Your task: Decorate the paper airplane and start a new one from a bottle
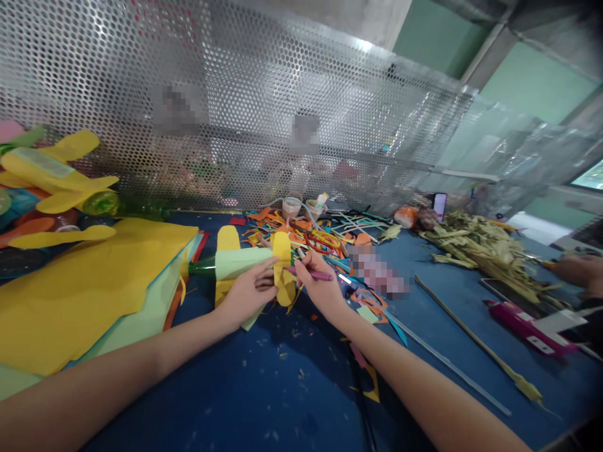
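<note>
A green plastic bottle (203,268) lies on its side, its body wrapped in pale green paper (238,262). Rounded yellow paper pieces stick out across it, one of them a yellow strip (282,251) at its right end. My left hand (252,290) is closed around the wrapped body near that strip. In the fingers of my right hand (321,282) is a purple pen (320,275), its tip end close to the yellow strip. Whether the tip touches the paper I cannot tell.
Yellow paper sheets (94,289) are stacked at left, below a similar yellow paper-covered bottle (42,166). Behind my hands lie paper scraps (268,220) and scissors (323,240). A magenta glue gun (530,328), dry husks (485,245) and another person's hand (577,273) are at right.
</note>
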The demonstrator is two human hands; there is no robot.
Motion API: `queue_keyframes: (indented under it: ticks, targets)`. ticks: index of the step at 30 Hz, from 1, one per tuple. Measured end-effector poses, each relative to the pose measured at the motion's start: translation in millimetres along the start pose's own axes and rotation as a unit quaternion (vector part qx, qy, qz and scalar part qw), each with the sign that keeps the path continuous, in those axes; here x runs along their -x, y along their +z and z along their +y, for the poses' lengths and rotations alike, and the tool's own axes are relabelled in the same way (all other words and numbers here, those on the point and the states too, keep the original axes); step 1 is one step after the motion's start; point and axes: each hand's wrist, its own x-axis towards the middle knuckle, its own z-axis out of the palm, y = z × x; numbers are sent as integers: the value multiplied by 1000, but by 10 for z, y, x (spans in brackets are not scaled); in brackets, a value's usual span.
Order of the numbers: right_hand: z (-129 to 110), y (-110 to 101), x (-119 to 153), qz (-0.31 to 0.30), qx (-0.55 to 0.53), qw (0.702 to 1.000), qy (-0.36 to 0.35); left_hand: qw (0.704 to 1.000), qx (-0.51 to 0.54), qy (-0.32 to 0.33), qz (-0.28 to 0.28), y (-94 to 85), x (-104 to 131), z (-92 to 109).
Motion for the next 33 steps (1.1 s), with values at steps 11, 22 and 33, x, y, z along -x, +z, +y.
queue_keyframes:
  ticks: [11, 22, 33]
  targets:
    - [8, -7, 12, -11, -12, 1000, -1, 1000, -16, 0, -6, 6, 5, 43]
    - [9, -3, 22, -18, -2, 1000, 6, 1000, -19, -3, 0, 11, 6, 44]
    - [-27, 1, 28, -10, -5, 1000, 5, 1000, -24, 8, 6, -7, -4, -4]
